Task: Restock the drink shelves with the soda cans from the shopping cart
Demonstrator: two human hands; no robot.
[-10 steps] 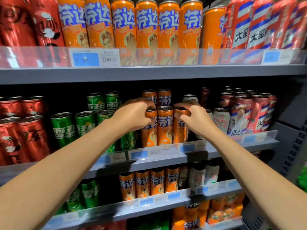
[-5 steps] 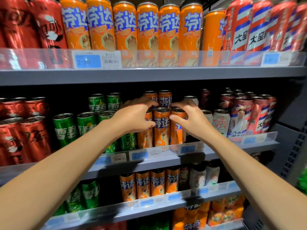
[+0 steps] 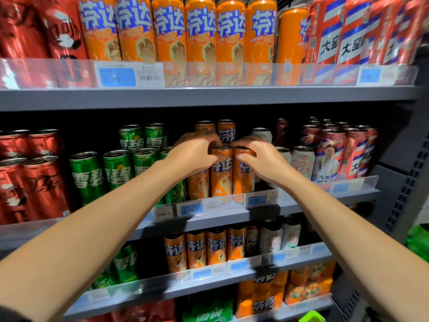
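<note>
Both hands closer together than half second ago, thumbs nearly meeting over can tops. Left hand (image 3: 193, 152) grip: fingers curled over top of left orange can (image 3: 198, 184) at middle shelf (image 3: 301, 205) front edge. Right hand (image 3: 264, 160) grip: fingers curled round top of right orange can (image 3: 243, 175). Middle orange can (image 3: 221, 173) upright between them, touching both. Green cans (image 3: 117, 170) left, white can (image 3: 303, 160) right, price strip (image 3: 191, 209) below.

Orange cans (image 3: 221, 173) with blue lettering, green cans (image 3: 117, 169), red cans (image 3: 44, 184).
</note>
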